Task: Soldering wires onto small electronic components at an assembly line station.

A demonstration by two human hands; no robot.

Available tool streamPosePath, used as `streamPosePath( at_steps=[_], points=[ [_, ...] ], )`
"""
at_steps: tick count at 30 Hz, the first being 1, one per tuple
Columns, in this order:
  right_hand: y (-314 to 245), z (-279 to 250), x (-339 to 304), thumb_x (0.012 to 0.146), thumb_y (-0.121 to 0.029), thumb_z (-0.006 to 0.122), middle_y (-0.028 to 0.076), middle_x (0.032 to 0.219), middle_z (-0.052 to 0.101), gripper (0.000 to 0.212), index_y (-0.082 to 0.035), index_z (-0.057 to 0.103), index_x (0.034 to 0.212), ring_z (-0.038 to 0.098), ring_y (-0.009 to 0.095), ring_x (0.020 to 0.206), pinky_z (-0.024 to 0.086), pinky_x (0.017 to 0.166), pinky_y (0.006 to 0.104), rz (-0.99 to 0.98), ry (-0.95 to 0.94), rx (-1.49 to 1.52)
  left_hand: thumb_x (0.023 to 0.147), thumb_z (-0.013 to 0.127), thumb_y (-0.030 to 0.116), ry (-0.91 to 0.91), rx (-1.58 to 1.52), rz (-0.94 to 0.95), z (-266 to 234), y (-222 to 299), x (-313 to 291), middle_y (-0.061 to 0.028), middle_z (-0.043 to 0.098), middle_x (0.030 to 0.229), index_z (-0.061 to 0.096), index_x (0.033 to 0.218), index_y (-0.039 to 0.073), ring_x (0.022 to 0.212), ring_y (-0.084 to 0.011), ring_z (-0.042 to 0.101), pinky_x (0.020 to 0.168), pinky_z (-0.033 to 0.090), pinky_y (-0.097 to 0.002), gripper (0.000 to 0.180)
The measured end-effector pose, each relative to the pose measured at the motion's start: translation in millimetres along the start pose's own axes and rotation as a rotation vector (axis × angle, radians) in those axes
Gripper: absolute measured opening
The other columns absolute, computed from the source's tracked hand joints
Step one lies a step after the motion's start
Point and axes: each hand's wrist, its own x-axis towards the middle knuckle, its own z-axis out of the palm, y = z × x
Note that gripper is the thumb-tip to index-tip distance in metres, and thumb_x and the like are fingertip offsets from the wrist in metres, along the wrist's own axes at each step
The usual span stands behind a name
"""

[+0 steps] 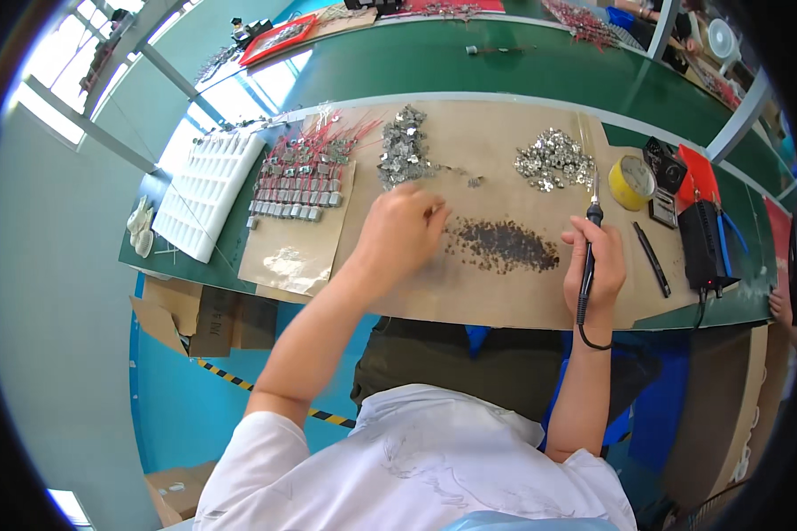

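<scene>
My right hand (pixel 600 270) holds a soldering iron (pixel 594 215) upright like a pen, its tip pointing away from me and its black cord running down past the wrist. My left hand (pixel 400 232) hovers over the brown board, fingers curled in a pinch; whatever lies between the fingertips is too small to name. Just right of those fingertips spreads a heap of tiny dark brown parts (pixel 505 244). Beyond the left hand is a pile of grey metal pieces (pixel 404 146). Shiny small metal parts (pixel 554 160) form another pile near the iron's tip.
Rows of small motors with red wires (pixel 297 181) stand on a sheet at left, beside a white compartment tray (pixel 205 195). At right are yellow tape (pixel 632 182), a black pen (pixel 652 258), a black soldering station (pixel 707 248) and blue-handled pliers (pixel 731 232). A green conveyor belt (pixel 398 62) runs behind.
</scene>
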Motion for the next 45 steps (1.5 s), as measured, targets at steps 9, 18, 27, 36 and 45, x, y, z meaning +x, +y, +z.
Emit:
streamPosePath(
  at_steps=[9,18,27,36,45],
  points=[
    [6.3,-15.8,-8.6,0.082,0.013,0.069,0.014,0.086,0.070,0.037,-0.004,0.072,0.114,0.065,0.033,0.074,0.052,0.067,0.0430,-0.010,0.023,-0.087,0.093,0.068,0.023,-0.561,0.666,0.506,82.8,-3.1,91.0,-0.0137,0.074,0.103,0.079,0.097,0.007,0.100,-0.0371,0.070,0.084,0.060,-0.0488,0.020],
    [11.9,-6.4,-4.9,0.076,0.012,0.069,0.009,0.080,0.067,0.039,-0.005,0.070,0.111,0.062,0.029,0.076,0.054,0.070,0.0396,-0.012,-0.008,0.026,0.096,0.069,0.014,-0.235,0.348,0.036,45.2,-7.2,56.7,-0.0197,0.070,0.108,0.076,0.101,0.001,0.096,-0.0410,0.070,0.085,0.057,-0.0485,0.016],
    [7.0,-8.3,-9.3,0.077,0.009,0.070,0.006,0.079,0.068,0.041,-0.007,0.070,0.115,0.062,0.027,0.076,0.054,0.069,0.0380,-0.027,0.019,0.024,0.094,0.070,0.010,-0.265,0.405,0.115,46.5,-5.9,66.0,-0.0189,0.071,0.106,0.078,0.098,0.001,0.092,-0.0394,0.071,0.082,0.058,-0.0475,0.013],
    [66.5,-140.6,1.1,0.099,0.002,0.058,0.012,0.099,0.078,0.017,-0.002,0.068,0.112,0.076,0.026,0.086,0.062,0.078,0.0371,-0.182,0.502,-0.313,0.099,0.075,0.011,0.165,-0.208,0.266,58.7,-2.1,47.7,-0.0090,0.054,0.060,0.066,0.072,-0.002,0.052,-0.0169,0.047,0.052,0.035,-0.0338,0.032],
    [270.8,-329.3,-3.6,0.091,-0.010,0.076,0.017,0.108,0.075,0.038,-0.015,0.064,0.127,0.073,0.039,0.096,0.057,0.081,0.0465,0.379,0.150,-0.766,0.098,0.070,-0.001,0.131,-0.402,0.333,64.8,15.7,47.6,-0.0088,0.053,0.061,0.052,0.065,-0.004,0.051,-0.0168,0.050,0.052,0.043,-0.0318,0.037]
  ],
)
